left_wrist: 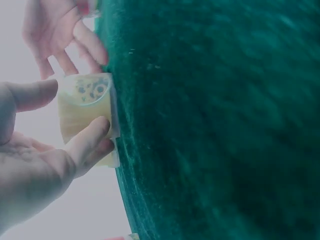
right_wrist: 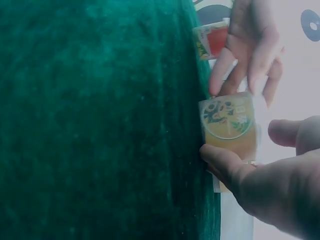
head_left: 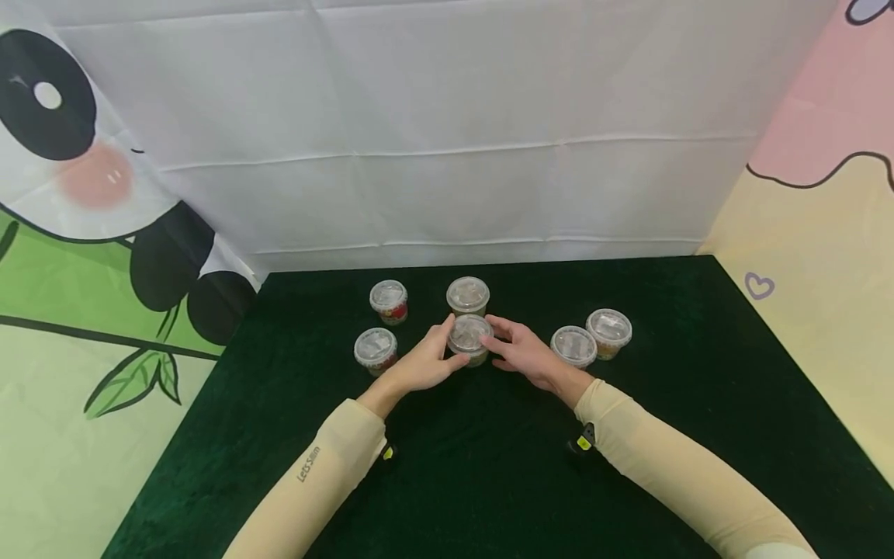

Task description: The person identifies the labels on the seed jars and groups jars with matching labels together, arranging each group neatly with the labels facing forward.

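Both hands are at a small lidded plastic cup (head_left: 471, 335) in the middle of the table. My left hand (head_left: 419, 365) has its thumb and fingers about the cup's left side. From the other side my right hand (head_left: 527, 357) holds it, one finger reaching over the lid edge. In the left wrist view the cup (left_wrist: 75, 117) shows yellowish contents. The right wrist view shows a cartoon animal and green leaves printed on the cup (right_wrist: 230, 130). Directly behind it stands another lidded cup (head_left: 468, 293), partly hidden.
Two lidded cups with red, one at the back (head_left: 388, 301) and one nearer (head_left: 375, 349), stand left. On the right, two more, a nearer cup (head_left: 573, 346) and a farther cup (head_left: 610, 332), stand together. Dark green cloth (head_left: 475, 481) covers the table, with a white wall sheet (head_left: 447, 194) behind.
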`<state>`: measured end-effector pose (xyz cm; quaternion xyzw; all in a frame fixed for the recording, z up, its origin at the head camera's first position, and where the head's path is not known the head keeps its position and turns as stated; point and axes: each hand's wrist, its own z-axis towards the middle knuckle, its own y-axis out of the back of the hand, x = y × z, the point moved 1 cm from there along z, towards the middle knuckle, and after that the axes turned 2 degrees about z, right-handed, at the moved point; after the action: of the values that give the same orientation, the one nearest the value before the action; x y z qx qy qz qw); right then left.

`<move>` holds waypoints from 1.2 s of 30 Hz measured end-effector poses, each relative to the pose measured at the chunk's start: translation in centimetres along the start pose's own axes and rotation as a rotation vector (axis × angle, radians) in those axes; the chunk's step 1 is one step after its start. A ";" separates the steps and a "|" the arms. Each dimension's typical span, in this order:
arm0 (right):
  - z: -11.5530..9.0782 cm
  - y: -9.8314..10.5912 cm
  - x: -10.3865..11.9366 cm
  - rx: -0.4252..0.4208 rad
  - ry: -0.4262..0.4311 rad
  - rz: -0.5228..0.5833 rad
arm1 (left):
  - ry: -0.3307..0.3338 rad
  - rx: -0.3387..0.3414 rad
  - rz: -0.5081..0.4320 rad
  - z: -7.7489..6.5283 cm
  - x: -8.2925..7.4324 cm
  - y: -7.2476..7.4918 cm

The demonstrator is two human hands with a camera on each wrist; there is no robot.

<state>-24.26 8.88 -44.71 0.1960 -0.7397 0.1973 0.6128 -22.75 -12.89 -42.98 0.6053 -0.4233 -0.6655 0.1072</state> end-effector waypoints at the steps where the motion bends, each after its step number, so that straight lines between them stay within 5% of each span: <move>1: 0.0 0.0 0.1 -0.005 -0.001 -0.003 | 0.005 0.007 -0.004 0.0 0.0 0.1; 17: -0.2 -1.0 -0.2 -0.031 0.049 -0.087 | 0.020 0.064 0.112 -0.1 -0.8 0.8; 36: -0.3 -0.7 -0.3 -0.023 0.013 0.014 | 0.012 0.094 0.141 0.2 -1.2 1.0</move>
<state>-23.60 8.50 -44.91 0.1822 -0.7394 0.1943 0.6184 -23.01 -12.69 -41.42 0.5825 -0.4949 -0.6320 0.1278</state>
